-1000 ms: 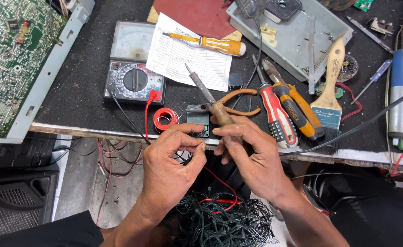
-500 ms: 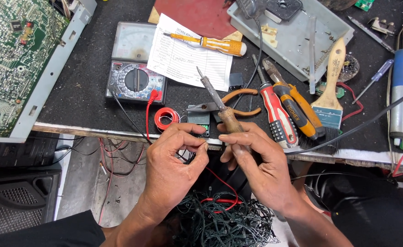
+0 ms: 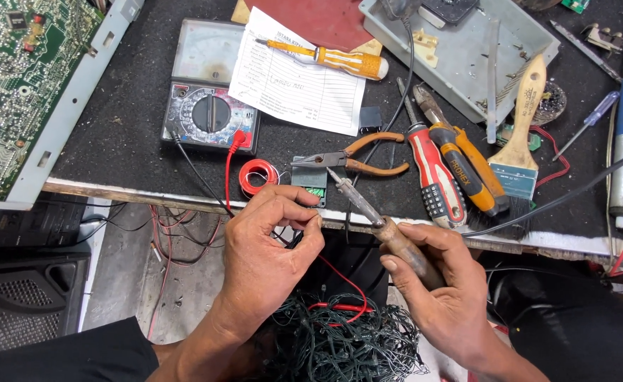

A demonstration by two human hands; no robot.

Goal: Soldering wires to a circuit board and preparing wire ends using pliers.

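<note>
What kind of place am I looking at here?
Likely an electronics repair bench: a soldering iron in the right hand, an analog multimeter and a bare circuit board on the worktop.

On the counter (image 3: pixel 113 141), a multimeter (image 3: pixel 209 106) lies left of a paper sheet (image 3: pixel 297 85) bearing a screwdriver (image 3: pixel 325 58). Pliers (image 3: pixel 354 161) sit before the sheet, a brush (image 3: pixel 520 134) to their right. Below the counter's edge, the left hand (image 3: pixel 269 247) and right hand (image 3: pixel 446 290), holding a soldering iron (image 3: pixel 375 219), work above tangled wire (image 3: pixel 339 346).
</note>
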